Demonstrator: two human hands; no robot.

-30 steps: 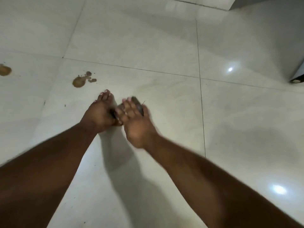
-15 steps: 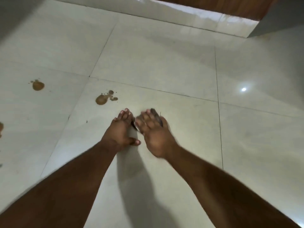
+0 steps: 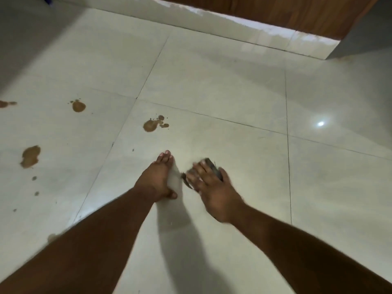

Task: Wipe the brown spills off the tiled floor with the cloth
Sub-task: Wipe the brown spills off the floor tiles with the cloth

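Two bare hands are seen stretched out over the tiled floor point(image 3: 212, 81), both arms reaching forward from the bottom of the view. The left hand point(image 3: 158, 179) is held flat with its fingers straight and together, empty, its thumb tucked to the side. The right hand point(image 3: 214, 187) is spread open and laid over a small dark cloth point(image 3: 213, 169), which is mostly covered; only dark edges show past the fingertips and at the thumb side, and the picture is blurred there. Four larger brown spills can be counted: one point(image 3: 153, 124) just ahead of the left hand, one point(image 3: 78, 106) further left, one point(image 3: 30, 156) near the left edge, and one point(image 3: 6, 103) cut by the edge. A few small specks point(image 3: 34, 178) lie below these. A wooden panel point(image 3: 286, 11) stands beyond the floor.
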